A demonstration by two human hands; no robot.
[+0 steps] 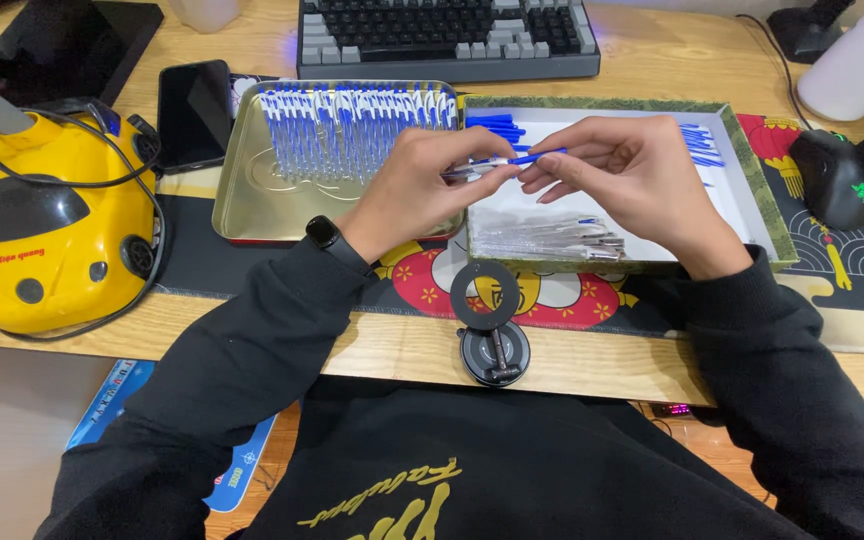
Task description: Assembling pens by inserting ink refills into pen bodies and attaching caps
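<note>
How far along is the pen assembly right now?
Done: a row of assembled pens fills the gold metal tray. In hand: left hand and right hand join one blue pen. Left: clear barrels and blue refills in the white box.

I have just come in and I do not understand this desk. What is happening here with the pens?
A person in black sleeves is holding one pen with both hands: the left hand grips the clear barrel, and the right hand pinches the blue part at its end. Behind the left hand, a gold metal tray holds a row of blue and white pens. A white box under the right hand contains clear barrels and loose blue parts.
</note>
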